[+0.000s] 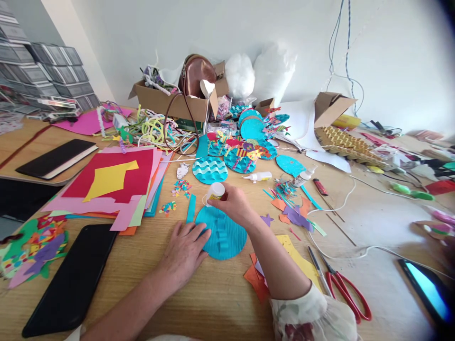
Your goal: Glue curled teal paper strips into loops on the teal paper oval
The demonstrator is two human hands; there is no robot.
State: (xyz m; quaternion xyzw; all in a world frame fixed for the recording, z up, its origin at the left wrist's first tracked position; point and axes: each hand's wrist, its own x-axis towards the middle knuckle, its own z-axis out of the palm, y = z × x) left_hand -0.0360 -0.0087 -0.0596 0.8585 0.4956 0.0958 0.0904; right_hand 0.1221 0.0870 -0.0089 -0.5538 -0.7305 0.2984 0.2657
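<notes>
My right hand (pixel 234 202) is closed around a small white glue bottle (pixel 215 190), tipped over the upper edge of a round blue corrugated disc (pixel 234 237). A wavy blue strip (pixel 222 232) stands on the disc's middle. Spread flat, my left hand (pixel 188 246) rests with its fingertips on the disc's left edge. Just left of the disc lies a straight blue strip (pixel 191 208). Behind it is another round piece with light wavy bands (pixel 209 170). The bottle's tip is hidden behind my fingers.
Stacked coloured paper (pixel 106 175) and a black phone (pixel 71 279) lie at the left. Red-handled scissors (pixel 348 291), a pen (pixel 320 270), yellow paper (pixel 296 258) and a white cable (pixel 369 248) are at the right. A second glue bottle (pixel 259 176) lies behind the disc.
</notes>
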